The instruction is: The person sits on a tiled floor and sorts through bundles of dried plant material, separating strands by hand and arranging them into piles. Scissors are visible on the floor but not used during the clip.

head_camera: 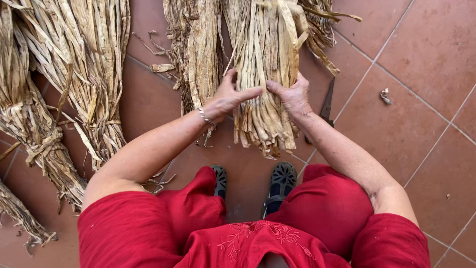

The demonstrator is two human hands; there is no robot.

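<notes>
A loose bundle of dried tan plant strips [265,64] lies on the red tiled floor in front of my feet. My left hand [229,97], with a thin bracelet at the wrist, rests on the bundle's left side with the index finger stretched toward the middle. My right hand [292,94] presses on its right side, fingertips pinching a strip near the middle. The two forefingers nearly meet. A dark knife [326,106] lies on the floor just right of my right hand, partly hidden by my forearm.
A second untied bundle [198,49] lies just left. Two tied sheaves [94,74] [34,134] lie at far left, another end [20,218] at the lower left. My dark sandals [280,183] stand below the bundle. A small scrap [386,95] lies on tiles at right.
</notes>
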